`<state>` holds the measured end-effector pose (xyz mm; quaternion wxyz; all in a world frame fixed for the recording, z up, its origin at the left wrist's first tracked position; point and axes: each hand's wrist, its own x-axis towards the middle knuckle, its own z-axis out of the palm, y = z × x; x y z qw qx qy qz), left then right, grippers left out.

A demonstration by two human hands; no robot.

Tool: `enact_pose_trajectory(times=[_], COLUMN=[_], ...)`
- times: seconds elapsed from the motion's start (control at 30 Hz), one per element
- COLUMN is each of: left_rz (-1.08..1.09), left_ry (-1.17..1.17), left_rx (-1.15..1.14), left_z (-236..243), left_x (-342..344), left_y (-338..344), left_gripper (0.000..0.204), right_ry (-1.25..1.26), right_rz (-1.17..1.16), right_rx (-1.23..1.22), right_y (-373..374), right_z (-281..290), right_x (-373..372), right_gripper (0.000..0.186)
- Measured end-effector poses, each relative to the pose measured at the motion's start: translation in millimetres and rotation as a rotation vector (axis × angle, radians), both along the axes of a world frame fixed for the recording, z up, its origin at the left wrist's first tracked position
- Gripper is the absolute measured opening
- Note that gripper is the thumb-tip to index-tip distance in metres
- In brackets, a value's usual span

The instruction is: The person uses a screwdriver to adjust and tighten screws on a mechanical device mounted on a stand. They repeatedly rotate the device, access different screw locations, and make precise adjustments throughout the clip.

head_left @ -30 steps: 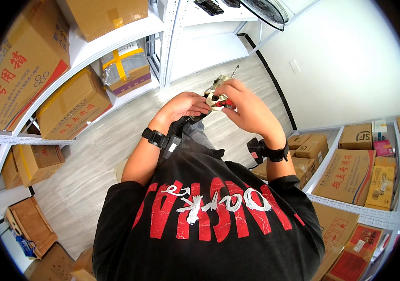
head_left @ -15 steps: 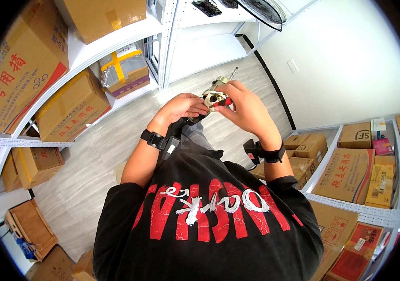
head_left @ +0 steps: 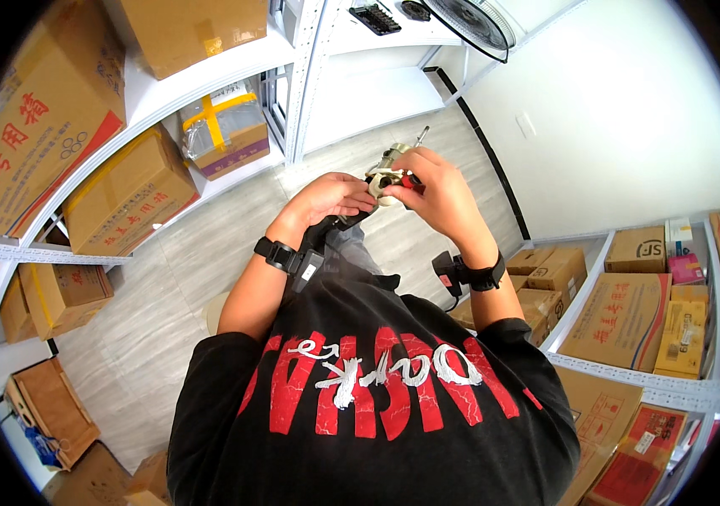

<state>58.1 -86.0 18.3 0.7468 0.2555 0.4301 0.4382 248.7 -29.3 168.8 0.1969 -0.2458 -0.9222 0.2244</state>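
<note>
- Motor-like unit, cream and metal, dark round hub: in front of the person, above floor level, between both hands. Thin metal rod sticks out its far end. What holds it up from below: can't tell.
- Right hand: thumb and fingers closed in around a red-handled piece, at the unit's right side; business end hidden.
- Left hand: fingers loosely curled, tips at the unit's near left side; whether it grips or just steadies, can't tell.
- Progress: looks mid-work. Done: unit's hub side is exposed, red-handled piece brought up to it. Left: hand work at the hub seems unfinished; how much, can't judge, contact spot covered by fingers.
- Below: grey wood-look floor.
- Ahead: white shelf; on the upper level, a round black fan grille and a dark ribbed part.
- Left: shelving with big brown cartons, one grey-wrapped box with yellow tape crossed over it.
- Right: plain white wall, more shelving, brown cartons, yellow box, pink box.
- Lower left: wooden box.
</note>
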Motion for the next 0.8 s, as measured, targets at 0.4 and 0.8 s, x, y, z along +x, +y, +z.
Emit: enact_pose_trajectory(times=[0.4, 0.8], left_rz=[-0.007, -0.007], left_ry=[0.026, 0.023], left_rx=[-0.006, -0.002], left_z=[2, 3], left_x=[0, 0], left_y=[1, -1], left_gripper=[0.032, 0.033], right_ry=[-0.126, -0.03], right_rz=[0.01, 0.033], right_rx=[-0.127, -0.214], right_y=[-3, 2], right_z=[14, -9], right_x=[8, 7], right_gripper=[0.018, 0.025])
